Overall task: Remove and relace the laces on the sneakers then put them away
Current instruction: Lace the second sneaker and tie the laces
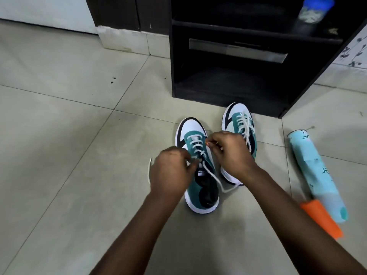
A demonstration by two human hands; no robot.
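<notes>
Both hands (170, 171) (228, 153) pinch laces (196, 147) over near sneaker (200, 175).

Pretty even, soft indoor light here, kind of cool and washed out, no hard shadows anywhere. The pale grey tiled floor (69, 116) has a mild sheen top left, so the light probably comes from up there, hard to say for sure. The dark brown wooden shelf unit (228, 76) just eats the light, its insides nearly black. Wide-angle lens bends the tile lines near the edges. The blue-lidded clear plastic jar (313, 10) is smeared with blur, and the light blue printed cylinder (313, 171) looks soft too.
</notes>
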